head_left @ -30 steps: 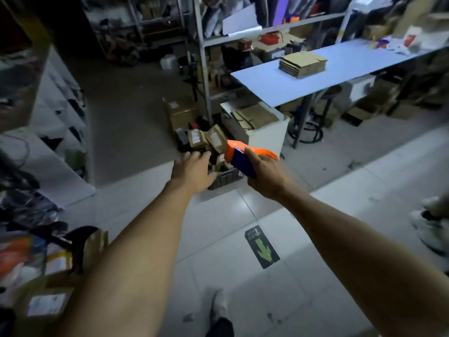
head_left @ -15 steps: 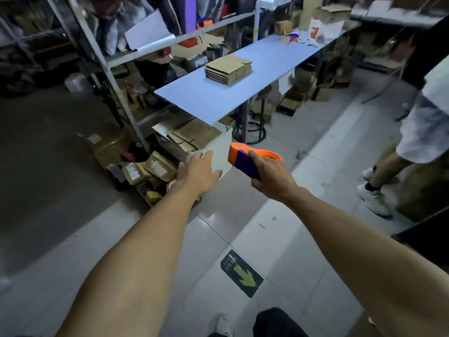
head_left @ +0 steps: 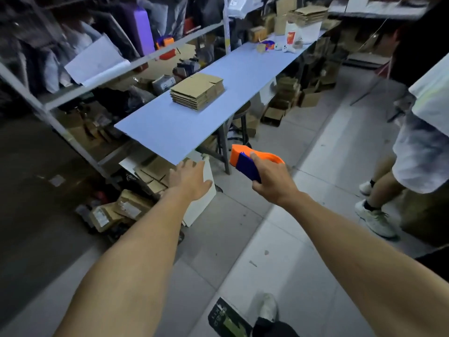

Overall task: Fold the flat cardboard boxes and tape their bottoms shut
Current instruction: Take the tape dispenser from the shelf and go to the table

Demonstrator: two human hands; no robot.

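No box is seen folded or taped; the task is judged to be at its very start. The flat cardboard boxes (head_left: 197,93) are stacked in one pile on the long pale surface (head_left: 170,132), untouched and well apart from both hands. Every box in that pile is still to be opened out, folded and sealed at the bottom.

An orange and blue tape dispenser (head_left: 247,161) is gripped in the right hand (head_left: 273,180), with the fingers curled round its blue body, and is held out in front above the floor (head_left: 279,239), short of the surface's near end. The left hand (head_left: 188,180) is stretched forward with relaxed fingers and nothing held, just below the near corner of the surface. Both arms are extended almost straight ahead. Another person's legs (head_left: 386,181) are seen at the right.
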